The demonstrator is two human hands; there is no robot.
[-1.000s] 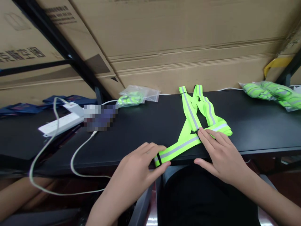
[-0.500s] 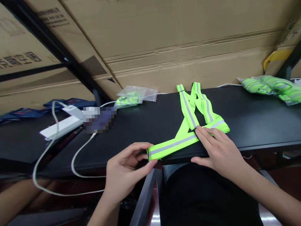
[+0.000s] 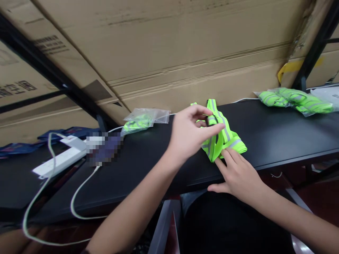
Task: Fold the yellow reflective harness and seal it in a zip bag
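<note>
- While the person's left hand (image 3: 192, 132) pinches the bunched straps of a lime-green reflective safety vest (image 3: 227, 140) between thumb and fingers, the right hand (image 3: 238, 174) lies open, its fingertips pressing on the vest's lower fold.
- The vest sits in a loose heap near the front edge of the black table (image 3: 291, 135).
- Farther left, a white power strip (image 3: 59, 162) and its pale cable (image 3: 75, 201) lie just beside a pixelated object (image 3: 104, 148), with blue fabric (image 3: 18, 148) beyond.
- Along the table's back edge lie a clear plastic bag (image 3: 145, 118) of green reflective material and, to the right, more bagged green vests (image 3: 293, 100).
- Behind everything stand large cardboard boxes (image 3: 185, 46), a yellow strap (image 3: 293, 67) against them.
</note>
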